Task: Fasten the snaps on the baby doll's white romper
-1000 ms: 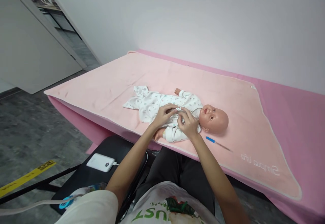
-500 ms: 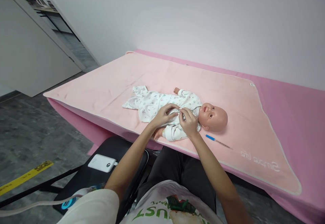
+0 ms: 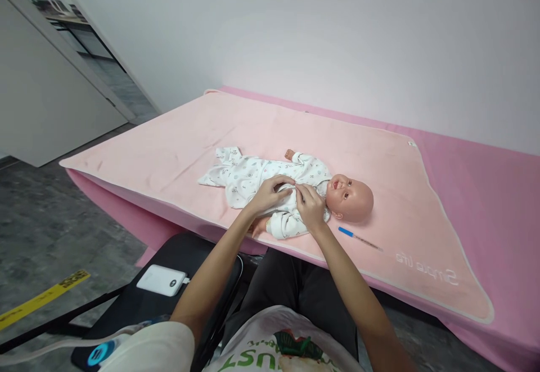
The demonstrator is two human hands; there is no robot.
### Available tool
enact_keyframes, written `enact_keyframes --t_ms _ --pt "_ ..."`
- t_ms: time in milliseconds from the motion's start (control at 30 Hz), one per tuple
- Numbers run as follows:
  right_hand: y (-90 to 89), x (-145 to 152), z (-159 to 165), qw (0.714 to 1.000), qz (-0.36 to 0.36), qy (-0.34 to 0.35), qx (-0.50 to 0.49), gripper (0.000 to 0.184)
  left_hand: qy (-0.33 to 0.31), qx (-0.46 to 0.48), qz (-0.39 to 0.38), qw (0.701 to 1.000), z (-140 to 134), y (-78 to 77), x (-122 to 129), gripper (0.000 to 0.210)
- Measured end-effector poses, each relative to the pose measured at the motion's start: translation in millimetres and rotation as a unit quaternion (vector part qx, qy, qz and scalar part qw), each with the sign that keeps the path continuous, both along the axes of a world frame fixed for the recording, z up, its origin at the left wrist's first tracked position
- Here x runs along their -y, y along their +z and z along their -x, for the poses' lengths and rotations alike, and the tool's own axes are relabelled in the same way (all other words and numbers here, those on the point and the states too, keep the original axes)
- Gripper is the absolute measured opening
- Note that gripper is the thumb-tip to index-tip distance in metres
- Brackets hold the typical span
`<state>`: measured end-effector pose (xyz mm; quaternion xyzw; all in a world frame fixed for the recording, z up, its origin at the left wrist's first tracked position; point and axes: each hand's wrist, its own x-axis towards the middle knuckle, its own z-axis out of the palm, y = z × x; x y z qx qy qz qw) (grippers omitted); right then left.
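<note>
Doll outfit point(image 3: 247, 178), left fingers point(image 3: 282, 180), right fingers point(image 3: 305, 191) at front

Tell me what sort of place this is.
Probably an indoor training or demonstration room: a bald plastic baby doll lies on a pale-pink fabric mat, with a plain white partition wall behind.

One doll point(image 3: 301, 170), one blue-ended rod point(image 3: 357, 238)

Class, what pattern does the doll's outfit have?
The outfit is white with small scattered prints, seen best in the head view.
</note>
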<state>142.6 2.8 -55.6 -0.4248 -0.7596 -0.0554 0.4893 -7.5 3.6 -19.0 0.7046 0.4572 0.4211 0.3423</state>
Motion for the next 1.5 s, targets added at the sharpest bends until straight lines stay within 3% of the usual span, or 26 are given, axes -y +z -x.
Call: enact_keyframes --t_ms 933,1167,1500 --pt "0.7 0.4 1.1 1.0 -0.014 0.0 -0.022 0.021 -0.008 0.045 0.02 0.999 3.4 -3.4 -1.2 0.018" --pt "0.8 1.0 1.0 1.0 0.015 0.004 -0.015 0.024 -0.026 -0.006 -0.019 0.999 3.5 -2.9 -0.6 0.024" --pt "-0.6 0.1 1.5 1.0 -0.006 0.003 -0.019 0.023 -0.014 -0.096 -0.061 0.993 -2.9 -0.4 1.6 0.017"
